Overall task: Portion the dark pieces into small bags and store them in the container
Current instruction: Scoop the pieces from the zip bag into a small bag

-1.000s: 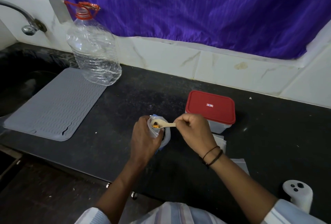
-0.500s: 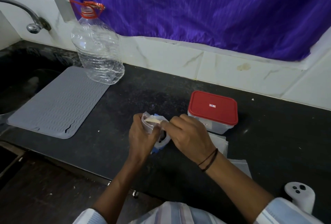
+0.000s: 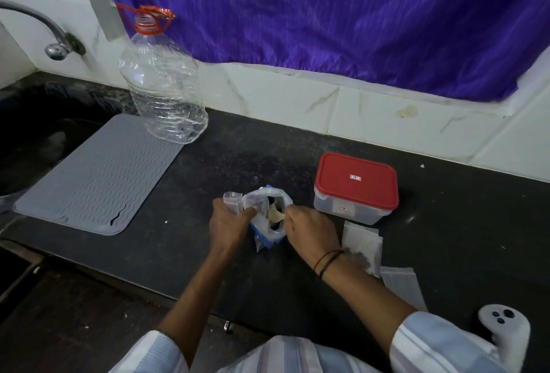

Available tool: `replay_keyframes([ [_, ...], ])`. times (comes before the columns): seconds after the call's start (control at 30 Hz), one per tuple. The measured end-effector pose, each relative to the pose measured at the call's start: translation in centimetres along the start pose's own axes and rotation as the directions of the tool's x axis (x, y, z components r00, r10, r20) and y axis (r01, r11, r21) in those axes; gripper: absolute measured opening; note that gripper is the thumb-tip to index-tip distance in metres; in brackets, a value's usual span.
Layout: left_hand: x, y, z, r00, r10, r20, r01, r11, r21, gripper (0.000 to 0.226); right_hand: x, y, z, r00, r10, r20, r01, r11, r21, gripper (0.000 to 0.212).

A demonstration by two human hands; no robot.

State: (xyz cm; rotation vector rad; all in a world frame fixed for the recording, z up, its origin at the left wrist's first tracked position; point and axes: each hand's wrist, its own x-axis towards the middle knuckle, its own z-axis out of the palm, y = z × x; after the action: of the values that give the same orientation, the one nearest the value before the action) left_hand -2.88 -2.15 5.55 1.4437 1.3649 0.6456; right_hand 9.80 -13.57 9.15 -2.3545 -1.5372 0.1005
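Your left hand (image 3: 227, 225) has its fingers pinched on the rim of the open plastic bag (image 3: 268, 217) mid-desk (image 3: 184, 253), small clear bag tucked alongside. Your right hand (image 3: 311, 232) is clenched around a pale spoon (image 3: 275, 215) dipped into the dark pieces inside. The red-lidded container (image 3: 355, 188) sits shut just right, filled small bags (image 3: 361, 246) below it.

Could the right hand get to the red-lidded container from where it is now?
Probably yes. The right hand is beside the container, with only bare counter between them, but it holds a spoon dipped in the bag.
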Motion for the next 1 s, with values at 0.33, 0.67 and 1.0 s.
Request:
replay_keyframes([
  [0.33,1.3,0.2,1.2,0.997,-0.032,0.067,0.027,0.997,0.066,0.047,2.5,-0.5,1.0,0.996,0.036,-0.084,-0.037,0.999,-0.017,0.015],
  [0.67,1.2,-0.1,2.2,0.996,-0.036,0.078,0.040,0.998,-0.047,0.056,1.5,-0.6,3.5,0.958,-0.258,0.123,0.270,0.958,-0.092,0.020],
  [1.0,2.9,0.4,4.0,0.989,-0.139,0.054,0.146,0.978,-0.150,0.044,0.9,0.4,3.4,0.992,0.123,0.029,-0.126,0.982,0.143,0.020],
])
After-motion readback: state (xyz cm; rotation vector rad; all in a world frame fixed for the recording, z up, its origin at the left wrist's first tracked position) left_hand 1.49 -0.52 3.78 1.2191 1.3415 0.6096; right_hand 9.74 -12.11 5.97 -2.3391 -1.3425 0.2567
